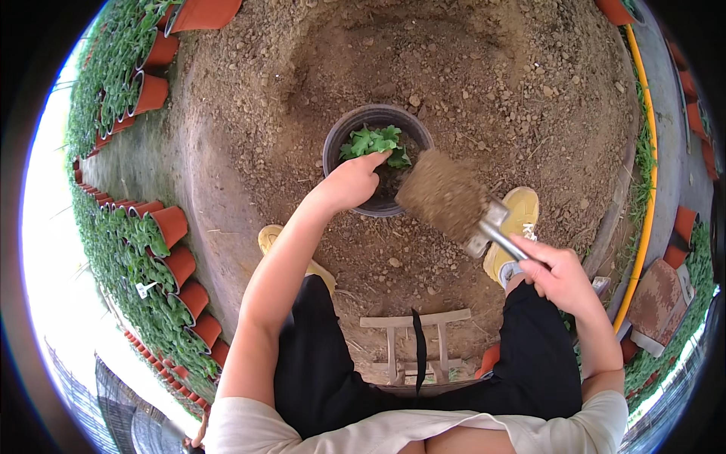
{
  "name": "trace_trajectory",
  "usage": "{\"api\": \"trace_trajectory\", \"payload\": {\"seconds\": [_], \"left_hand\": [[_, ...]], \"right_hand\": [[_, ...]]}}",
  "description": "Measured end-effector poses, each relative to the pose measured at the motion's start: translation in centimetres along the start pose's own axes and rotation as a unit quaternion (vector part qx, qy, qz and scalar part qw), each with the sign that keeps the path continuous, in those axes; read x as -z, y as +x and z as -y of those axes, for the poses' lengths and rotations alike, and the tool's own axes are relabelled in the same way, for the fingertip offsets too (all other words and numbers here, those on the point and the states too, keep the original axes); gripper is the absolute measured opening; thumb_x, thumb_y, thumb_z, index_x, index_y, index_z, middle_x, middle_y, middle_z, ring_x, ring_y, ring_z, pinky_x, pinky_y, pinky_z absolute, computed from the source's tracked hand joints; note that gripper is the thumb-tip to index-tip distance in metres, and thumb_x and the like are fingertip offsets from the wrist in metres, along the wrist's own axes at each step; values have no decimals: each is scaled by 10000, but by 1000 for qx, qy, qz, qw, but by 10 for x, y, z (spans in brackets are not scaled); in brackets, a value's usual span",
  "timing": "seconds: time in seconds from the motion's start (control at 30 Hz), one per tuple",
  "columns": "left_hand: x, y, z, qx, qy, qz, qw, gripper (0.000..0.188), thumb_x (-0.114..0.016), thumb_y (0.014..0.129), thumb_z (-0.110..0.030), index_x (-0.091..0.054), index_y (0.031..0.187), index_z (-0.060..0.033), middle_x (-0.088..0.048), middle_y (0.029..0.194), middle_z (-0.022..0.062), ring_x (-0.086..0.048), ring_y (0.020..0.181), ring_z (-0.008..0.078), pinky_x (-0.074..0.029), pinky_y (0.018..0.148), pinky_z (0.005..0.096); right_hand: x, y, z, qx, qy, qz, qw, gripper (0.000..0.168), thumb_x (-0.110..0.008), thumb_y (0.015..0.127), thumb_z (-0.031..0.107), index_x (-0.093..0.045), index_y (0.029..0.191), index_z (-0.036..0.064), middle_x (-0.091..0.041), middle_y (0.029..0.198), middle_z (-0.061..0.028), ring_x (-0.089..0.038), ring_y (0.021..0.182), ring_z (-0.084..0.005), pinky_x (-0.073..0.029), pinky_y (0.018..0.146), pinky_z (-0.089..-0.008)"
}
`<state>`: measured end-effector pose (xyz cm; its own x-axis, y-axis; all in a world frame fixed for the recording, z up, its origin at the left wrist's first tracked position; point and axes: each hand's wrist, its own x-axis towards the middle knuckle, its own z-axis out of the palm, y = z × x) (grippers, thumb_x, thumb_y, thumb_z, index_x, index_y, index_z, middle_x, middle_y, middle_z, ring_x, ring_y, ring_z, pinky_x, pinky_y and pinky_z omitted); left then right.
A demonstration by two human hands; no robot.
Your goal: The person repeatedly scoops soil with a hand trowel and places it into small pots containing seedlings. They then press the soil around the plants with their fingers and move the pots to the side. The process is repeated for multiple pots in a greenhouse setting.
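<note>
A dark plastic plant pot (379, 211) stands on loose soil in front of me, with a small green leafy plant (368, 142) inside. My left hand (353, 179) reaches over the pot's near left rim, its index finger extended against the leaves; its other fingers are curled, and whether they hold anything is hidden. In my right hand (553, 269) is the metal handle of a small shovel (499, 232). The blade, heaped with brown soil (445, 193), is tilted at the pot's lower right rim. The heap is slightly blurred.
Soil (454, 85) is banked beyond the pot. Rows of terracotta-coloured pots with plants (170, 224) line the left side. A yellow hose (649, 170) runs along the right edge, near a camouflage-patterned object (655, 301). A wooden frame (417, 320) with a black strap lies between my legs.
</note>
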<state>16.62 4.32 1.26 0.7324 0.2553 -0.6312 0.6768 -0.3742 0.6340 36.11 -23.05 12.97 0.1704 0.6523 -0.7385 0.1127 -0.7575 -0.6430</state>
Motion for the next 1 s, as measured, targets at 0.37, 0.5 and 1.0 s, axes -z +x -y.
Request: {"api": "trace_trajectory", "payload": {"seconds": [0.37,0.5,1.0], "left_hand": [[1,7,-2,29,-133,19,990,490,-386,813,-99,-410,1300,-48,-463,1268,208,-432,1189,311,-315,999,329],[-3,-1,5,-1,-47,-7,999,473,-411,809,-109,-433,1279,-56,-483,1224,223,-465,1136,340,-350,975,357],[-23,-38,-5,-44,494,-94,863,140,-576,732,-217,-690,776,-151,-589,881,44,-483,1021,248,-339,944,360]], "right_hand": [[5,38,80,-57,-107,228,966,403,-419,914,143,-421,1316,158,-532,589,-29,-497,413,-99,-443,425,-242],[19,20,77,-52,-119,245,961,399,-443,898,118,-447,1297,121,-522,566,-21,-483,418,-76,-430,428,-228],[-31,138,22,175,-146,-92,969,608,-574,831,377,-410,1270,-10,-508,1169,-208,-595,874,-270,-457,824,-367]]}}
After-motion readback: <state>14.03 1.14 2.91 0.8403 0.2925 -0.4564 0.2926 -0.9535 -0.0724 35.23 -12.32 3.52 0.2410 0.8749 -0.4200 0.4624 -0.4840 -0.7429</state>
